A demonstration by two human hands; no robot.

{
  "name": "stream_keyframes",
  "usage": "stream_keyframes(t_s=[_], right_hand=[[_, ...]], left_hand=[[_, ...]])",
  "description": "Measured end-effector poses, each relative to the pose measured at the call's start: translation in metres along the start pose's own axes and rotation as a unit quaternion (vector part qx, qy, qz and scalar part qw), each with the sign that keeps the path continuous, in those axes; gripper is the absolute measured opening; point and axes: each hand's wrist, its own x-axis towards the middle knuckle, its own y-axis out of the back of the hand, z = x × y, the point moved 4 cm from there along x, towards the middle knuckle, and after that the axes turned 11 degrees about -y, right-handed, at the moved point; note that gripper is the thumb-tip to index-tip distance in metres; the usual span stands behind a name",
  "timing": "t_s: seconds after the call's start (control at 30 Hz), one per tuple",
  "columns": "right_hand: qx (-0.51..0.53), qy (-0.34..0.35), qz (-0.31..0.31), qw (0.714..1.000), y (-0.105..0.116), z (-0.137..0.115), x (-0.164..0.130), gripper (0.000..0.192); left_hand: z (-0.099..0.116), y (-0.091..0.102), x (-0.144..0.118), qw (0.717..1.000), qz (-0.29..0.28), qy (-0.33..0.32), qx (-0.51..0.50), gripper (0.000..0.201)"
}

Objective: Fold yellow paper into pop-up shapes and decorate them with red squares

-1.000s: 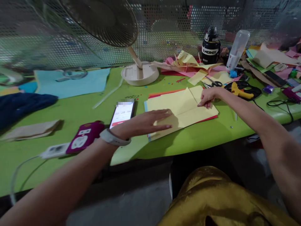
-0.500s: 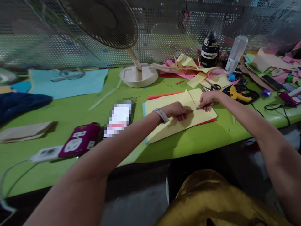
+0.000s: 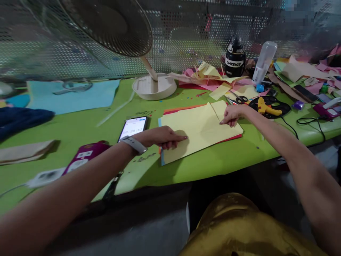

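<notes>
Two hands on the folded pale-yellow paper sheet (image 3: 198,128): left hand (image 3: 163,137) loosely curled, index pressing the left edge; right hand (image 3: 231,114) pinning the fold. Crease only partly flattened.

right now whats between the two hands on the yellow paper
Head view: only bare yellow paper lies between the left hand and right hand, crossed by a fold crease.

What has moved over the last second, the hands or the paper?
The left hand slid right along the yellow sheet toward the right hand, then drew back left to the sheet's near-left edge, index finger pressing. The right hand stayed pinning the folded corner. Sheet, phone and fan base unchanged.
</notes>
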Motion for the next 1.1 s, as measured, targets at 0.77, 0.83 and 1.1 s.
stream_keyframes(t_s=[0.77, 0.83, 1.1], right_hand=[[-0.231, -0.061, 0.435, 0.868, 0.050, 0.015, -0.019, 0.035], [-0.223, -0.067, 0.445, 0.865, 0.053, 0.019, -0.019, 0.038], [-0.217, -0.066, 0.423, 0.878, 0.062, 0.018, -0.013, 0.031]], left_hand=[[0.048, -0.052, 0.036, 0.877, 0.223, -0.277, 0.324, 0.063], [0.047, -0.048, 0.036, 0.876, 0.228, -0.275, 0.323, 0.063], [0.043, -0.033, 0.034, 0.863, 0.250, -0.291, 0.329, 0.059]])
